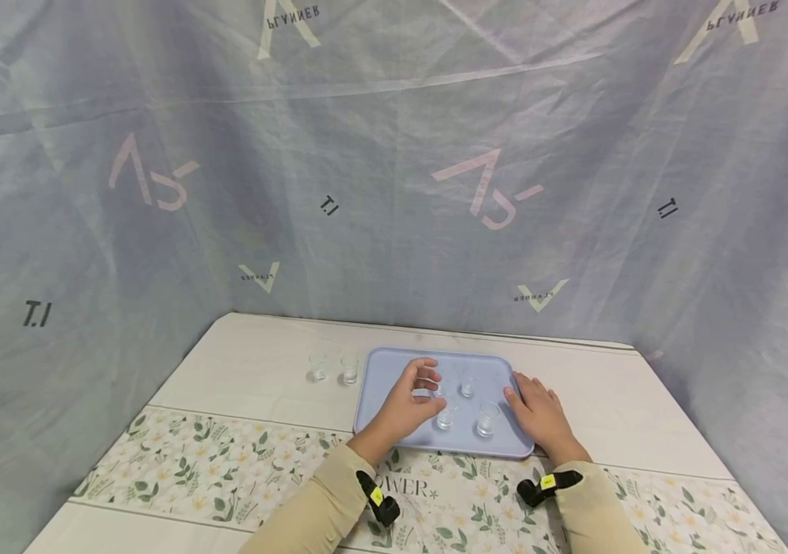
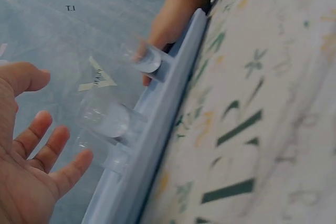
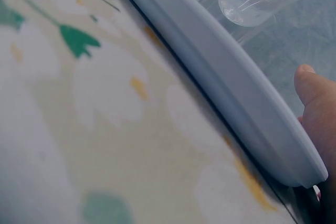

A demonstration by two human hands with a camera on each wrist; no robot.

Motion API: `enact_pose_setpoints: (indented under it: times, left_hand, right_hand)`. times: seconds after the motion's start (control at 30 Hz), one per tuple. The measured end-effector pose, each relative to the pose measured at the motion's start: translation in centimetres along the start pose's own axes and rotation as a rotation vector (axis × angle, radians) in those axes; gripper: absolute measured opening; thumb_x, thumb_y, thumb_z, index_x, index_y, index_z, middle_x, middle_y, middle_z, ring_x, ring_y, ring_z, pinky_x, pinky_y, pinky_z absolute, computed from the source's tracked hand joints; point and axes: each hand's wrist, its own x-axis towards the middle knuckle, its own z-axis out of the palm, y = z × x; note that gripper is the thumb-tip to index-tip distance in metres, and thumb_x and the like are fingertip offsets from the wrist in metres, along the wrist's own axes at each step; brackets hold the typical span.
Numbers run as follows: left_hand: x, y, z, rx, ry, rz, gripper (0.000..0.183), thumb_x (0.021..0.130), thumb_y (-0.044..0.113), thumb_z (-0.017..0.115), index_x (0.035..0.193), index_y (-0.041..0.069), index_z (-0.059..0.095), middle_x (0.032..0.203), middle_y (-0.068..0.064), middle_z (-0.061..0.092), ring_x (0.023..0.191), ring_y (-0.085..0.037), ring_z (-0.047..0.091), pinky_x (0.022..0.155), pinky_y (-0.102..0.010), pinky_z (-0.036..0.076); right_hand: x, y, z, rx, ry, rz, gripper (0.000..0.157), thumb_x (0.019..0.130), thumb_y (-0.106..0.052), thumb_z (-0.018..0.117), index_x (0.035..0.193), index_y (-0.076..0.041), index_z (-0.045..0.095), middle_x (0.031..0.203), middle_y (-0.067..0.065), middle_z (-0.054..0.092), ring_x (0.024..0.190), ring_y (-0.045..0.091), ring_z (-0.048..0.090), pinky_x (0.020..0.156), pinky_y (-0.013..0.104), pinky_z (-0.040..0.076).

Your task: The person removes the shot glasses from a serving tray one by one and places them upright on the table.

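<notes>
A light blue tray point(image 1: 408, 440) lies on the table with several small clear shot glasses on it. My left hand point(image 1: 404, 404) hovers over its left half, fingers and thumb spread in a loose curve. In the left wrist view the palm of that hand point(image 2: 31, 150) faces the glasses, with a gap to the nearest shot glass point(image 2: 110, 121). One front glass point(image 1: 445, 418) stands just below the thumb, and another front glass point(image 1: 487, 419) is farther right. Behind them is a smaller-looking glass point(image 1: 467, 387). My right hand point(image 1: 538, 412) rests along the tray's right edge, fingers mostly extended.
Left of the tray, two more clear glasses stand on the white table: an outer glass point(image 1: 318, 368) and an inner glass point(image 1: 348, 370). A floral band point(image 1: 228, 462) crosses the cloth in front. Grey printed curtains point(image 1: 394, 192) enclose the back and sides.
</notes>
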Motion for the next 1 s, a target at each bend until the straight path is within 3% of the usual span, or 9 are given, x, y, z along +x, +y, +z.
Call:
enact_pose_setpoints:
  times: [0.2, 0.5, 1.0]
  left_hand:
    - [-0.2, -0.5, 1.1, 0.011, -0.021, -0.037, 0.059, 0.091, 0.002, 0.072, 0.140, 0.023, 0.047, 0.127, -0.009, 0.055, 0.118, -0.036, 0.054, 0.101, -0.053, 0.047]
    - [-0.6, -1.2, 1.8, 0.101, -0.014, -0.079, 0.060, 0.090, 0.002, 0.073, 0.141, 0.020, 0.046, 0.130, -0.010, 0.055, 0.113, -0.023, 0.056, 0.098, -0.040, 0.050]
    - [-0.6, -1.7, 2.0, 0.124, -0.010, -0.091, 0.057, 0.093, 0.004, 0.071, 0.143, 0.013, 0.046, 0.125, -0.005, 0.058, 0.110, -0.019, 0.056, 0.093, -0.033, 0.051]
  right_hand:
    - [-0.1, 0.1, -0.2, -0.004, 0.001, 0.001, 0.072, 0.108, -0.050, 0.029, 0.155, 0.006, 0.030, 0.157, 0.028, 0.033, 0.147, 0.052, 0.018, 0.118, 0.066, 0.005]
    - [-0.1, -0.1, -0.1, 0.010, 0.008, -0.007, 0.071, 0.108, -0.049, 0.031, 0.154, 0.006, 0.031, 0.157, 0.028, 0.034, 0.147, 0.052, 0.020, 0.118, 0.066, 0.007]
    - [-0.1, -0.2, 0.1, 0.017, 0.019, 0.007, 0.070, 0.108, -0.048, 0.035, 0.154, 0.005, 0.033, 0.156, 0.028, 0.035, 0.147, 0.052, 0.020, 0.119, 0.065, 0.007]
